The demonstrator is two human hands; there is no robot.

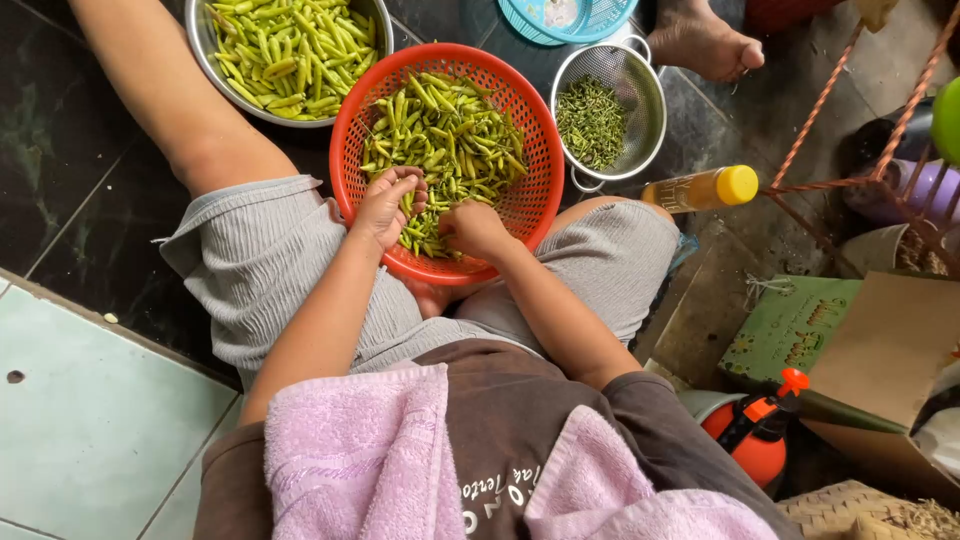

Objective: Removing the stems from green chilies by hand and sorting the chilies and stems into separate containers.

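An orange plastic basket [520, 100] rests between my knees, half full of green chillies [445, 130]. My left hand [387, 205] reaches into its near side with the fingers curled around a few chillies. My right hand [475, 230] sits beside it, closed over chillies at the near rim. A steel bowl [200, 45] of larger yellow-green chillies stands beyond my left leg. A steel colander [640, 75] with a heap of small green stems stands to the right of the basket.
A yellow-capped bottle [700, 187] lies by my right knee. A blue basket [565, 20] and another person's bare foot [705, 40] are at the far edge. A green box [790, 325], cardboard, an orange sprayer [760, 430] and a wire rack [860, 120] crowd the right side.
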